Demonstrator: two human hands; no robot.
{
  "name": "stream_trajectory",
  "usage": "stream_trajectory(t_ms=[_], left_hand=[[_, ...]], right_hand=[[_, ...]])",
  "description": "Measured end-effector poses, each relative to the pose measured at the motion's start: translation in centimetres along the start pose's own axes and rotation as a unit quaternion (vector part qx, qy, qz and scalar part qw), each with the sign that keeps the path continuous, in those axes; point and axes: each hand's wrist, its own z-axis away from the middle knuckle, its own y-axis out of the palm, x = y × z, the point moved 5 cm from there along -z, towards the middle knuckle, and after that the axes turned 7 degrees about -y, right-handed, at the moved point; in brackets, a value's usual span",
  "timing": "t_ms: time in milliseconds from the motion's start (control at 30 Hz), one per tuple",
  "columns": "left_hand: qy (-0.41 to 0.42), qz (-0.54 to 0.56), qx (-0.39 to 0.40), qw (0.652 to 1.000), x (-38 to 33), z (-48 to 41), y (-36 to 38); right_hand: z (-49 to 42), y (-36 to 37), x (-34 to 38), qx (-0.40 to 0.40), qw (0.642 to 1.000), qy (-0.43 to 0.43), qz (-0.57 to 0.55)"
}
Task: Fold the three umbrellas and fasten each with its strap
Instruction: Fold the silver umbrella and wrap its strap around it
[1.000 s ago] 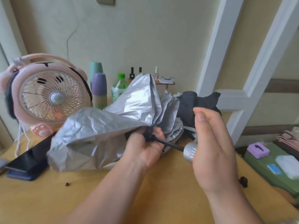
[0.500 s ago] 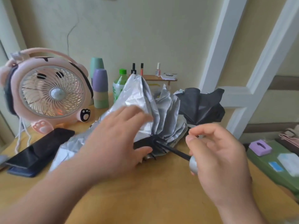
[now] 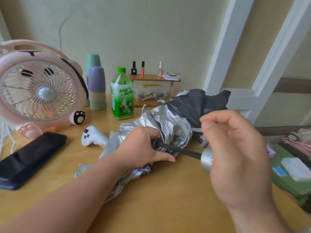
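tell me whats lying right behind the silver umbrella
A crumpled black umbrella lies behind the silver umbrella. Its near edge is covered by the silver canopy and the right hand, so no strap or handle shows.

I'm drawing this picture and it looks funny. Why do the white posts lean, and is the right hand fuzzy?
Head view: the wide lens tilts the white posts near the edge; the right hand, close to the camera, looks soft and smeared; the silver umbrella shines with glare patches; light is soft, shadows faint.
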Motion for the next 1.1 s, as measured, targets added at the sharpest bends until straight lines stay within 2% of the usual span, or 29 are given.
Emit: stream_trajectory(t_ms=[167, 200, 267, 300, 333, 400, 467, 600, 700, 767, 900, 967, 1100], left_hand=[[0.014, -0.032, -0.06, 0.998, -0.7, -0.1, -0.4], [0.041, -0.042, -0.077, 0.995, -1.8, 0.0, -0.6], [0.141, -0.042, -0.099, 0.984, -5.1, 0.7, -0.5], [0.183, -0.042, -0.105, 0.977, -6.6, 1.1, -0.3], [0.196, -0.045, -0.098, 0.975, -7.6, 1.4, -0.1], [0.153, -0.05, -0.042, 0.986, -8.1, 1.4, 0.3], [0.12, -0.045, 0.027, 0.991, -7.1, 1.3, 1.3], [0.104, 0.04, 0.144, 0.983, -5.8, 1.1, 2.5], [0.117, 0.051, 0.181, 0.975, -4.2, 0.7, 2.7], [0.134, 0.041, 0.192, 0.971, -3.9, 1.1, 3.1], [0.202, -0.121, 0.122, 0.964, -4.6, 1.3, 3.8], [0.187, -0.139, 0.102, 0.967, -5.0, 1.2, 3.4], [0.138, -0.109, 0.132, 0.975, -5.6, 1.6, 3.9]], right_hand=[[-3.4, -1.0, -1.7, 0.031, 0.995, 0.08, 0.046], [-3.6, -0.2, -2.0, 0.047, 0.994, 0.072, 0.072], [-2.9, 2.3, -2.5, 0.091, 0.987, 0.006, 0.134], [-2.2, 3.1, -3.5, 0.106, 0.984, 0.001, 0.142], [-1.6, 3.6, -4.1, 0.106, 0.987, 0.037, 0.115], [-1.4, 2.8, -5.2, 0.041, 0.992, 0.105, 0.052], [-1.6, 2.2, -5.7, 0.035, 0.99, 0.124, 0.049], [-1.6, 2.7, -7.0, 0.055, 0.99, 0.119, 0.058], [-1.0, 2.3, -7.9, 0.003, 0.995, 0.095, 0.024], [-0.2, 1.8, -8.2, -0.037, 0.997, 0.071, 0.011], [0.8, 0.9, -9.5, -0.059, 0.994, 0.095, -0.009], [0.7, 0.8, -9.6, -0.038, 0.994, 0.1, -0.015], [0.6, 1.2, -9.4, 0.001, 0.997, 0.076, -0.018]])
